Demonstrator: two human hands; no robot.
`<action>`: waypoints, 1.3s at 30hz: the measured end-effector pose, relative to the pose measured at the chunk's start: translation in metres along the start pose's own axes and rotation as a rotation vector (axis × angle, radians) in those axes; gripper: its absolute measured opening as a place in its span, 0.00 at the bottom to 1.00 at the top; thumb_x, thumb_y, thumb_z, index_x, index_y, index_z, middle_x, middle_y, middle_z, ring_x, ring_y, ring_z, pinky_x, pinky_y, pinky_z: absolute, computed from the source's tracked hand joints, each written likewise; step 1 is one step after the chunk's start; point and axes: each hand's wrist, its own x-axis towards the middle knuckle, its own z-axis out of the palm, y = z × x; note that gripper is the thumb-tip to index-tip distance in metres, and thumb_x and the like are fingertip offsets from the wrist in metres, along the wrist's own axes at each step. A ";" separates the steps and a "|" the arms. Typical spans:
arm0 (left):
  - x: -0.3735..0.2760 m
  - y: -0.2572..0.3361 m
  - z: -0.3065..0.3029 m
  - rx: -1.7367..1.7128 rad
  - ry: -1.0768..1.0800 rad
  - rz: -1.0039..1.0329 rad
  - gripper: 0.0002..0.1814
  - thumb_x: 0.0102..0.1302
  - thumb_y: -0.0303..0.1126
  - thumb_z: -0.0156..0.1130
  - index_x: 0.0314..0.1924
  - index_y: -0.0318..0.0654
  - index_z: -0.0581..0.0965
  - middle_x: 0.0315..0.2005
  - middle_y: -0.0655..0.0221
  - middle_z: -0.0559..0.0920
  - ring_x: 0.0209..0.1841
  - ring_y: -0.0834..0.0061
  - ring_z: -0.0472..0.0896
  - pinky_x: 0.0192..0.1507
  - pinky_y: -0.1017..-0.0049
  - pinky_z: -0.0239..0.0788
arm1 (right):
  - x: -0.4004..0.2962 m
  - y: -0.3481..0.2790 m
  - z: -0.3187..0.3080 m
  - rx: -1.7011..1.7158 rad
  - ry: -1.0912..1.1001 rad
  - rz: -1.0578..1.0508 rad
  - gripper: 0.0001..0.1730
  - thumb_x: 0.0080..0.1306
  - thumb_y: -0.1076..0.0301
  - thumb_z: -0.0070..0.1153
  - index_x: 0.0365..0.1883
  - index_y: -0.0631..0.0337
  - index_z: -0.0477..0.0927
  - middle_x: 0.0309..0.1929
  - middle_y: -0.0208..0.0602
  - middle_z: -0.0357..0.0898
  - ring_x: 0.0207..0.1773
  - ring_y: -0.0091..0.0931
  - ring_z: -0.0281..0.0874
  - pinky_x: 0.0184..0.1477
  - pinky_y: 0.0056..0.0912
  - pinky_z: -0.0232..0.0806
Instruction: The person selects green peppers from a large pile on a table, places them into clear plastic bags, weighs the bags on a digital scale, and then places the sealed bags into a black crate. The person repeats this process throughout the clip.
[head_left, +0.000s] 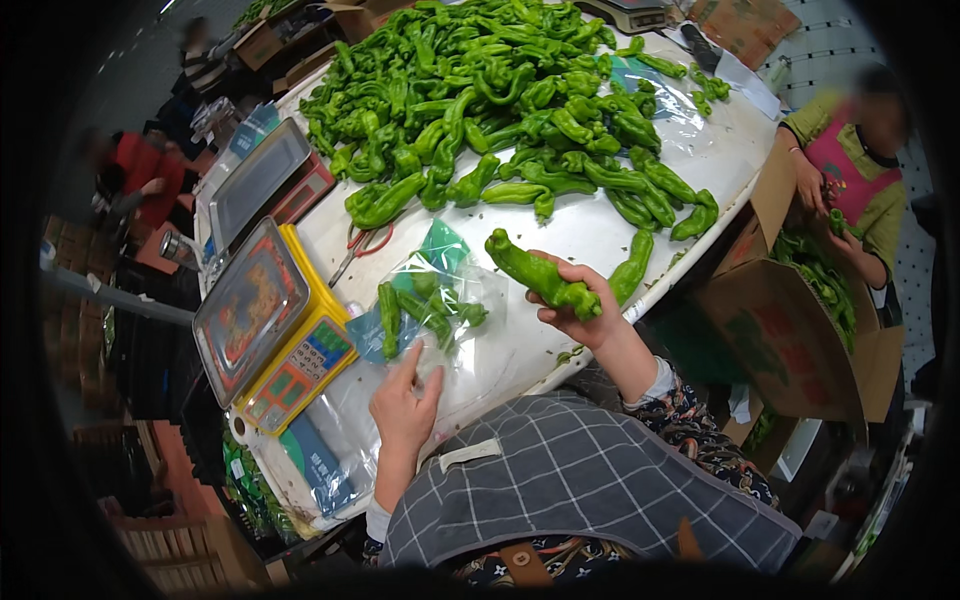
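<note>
A long, wrinkled green pepper (536, 271) is held in my right hand (589, 300), above the near right part of the table. My left hand (409, 401) rests at the near end of a clear plastic bag (480, 349), with index finger and thumb spread apart. Its other fingers are partly hidden. Several green peppers (424, 315) lie inside the bag, which has blue and green printed parts. Just beyond my right hand, one loose pepper (630, 266) lies near the table edge. A large heap of green peppers (480, 97) covers the far side.
On the left stand a yellow digital scale (300, 375) and another scale (262, 180). Red-handled scissors (364, 244) lie beside them. Flat printed bags (322, 457) lie at the near left. At right, a person (855, 172) handles peppers over an open cardboard box (787, 330).
</note>
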 end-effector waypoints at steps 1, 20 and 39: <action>0.005 0.009 -0.008 0.185 0.008 0.051 0.20 0.54 0.32 0.61 0.49 0.40 0.74 0.21 0.71 0.74 0.23 0.78 0.71 0.26 0.78 0.62 | -0.001 0.005 0.001 -0.001 -0.012 0.027 0.27 0.57 0.62 0.46 0.56 0.58 0.64 0.43 0.34 0.72 0.39 0.26 0.71 0.32 0.25 0.65; 0.013 -0.017 -0.033 -0.451 0.408 -0.052 0.06 0.56 0.24 0.59 0.24 0.34 0.72 0.19 0.74 0.70 0.20 0.88 0.65 0.21 0.84 0.56 | 0.002 0.062 0.036 -0.024 -0.069 0.274 0.25 0.58 0.62 0.47 0.55 0.55 0.63 0.44 0.34 0.71 0.39 0.28 0.73 0.31 0.25 0.66; -0.018 -0.021 0.026 0.102 -0.039 0.219 0.14 0.55 0.30 0.60 0.43 0.36 0.75 0.30 0.64 0.78 0.29 0.68 0.75 0.30 0.73 0.65 | -0.002 0.032 0.033 -0.273 -0.180 0.051 0.27 0.59 0.61 0.48 0.57 0.55 0.63 0.42 0.33 0.73 0.39 0.24 0.74 0.29 0.21 0.67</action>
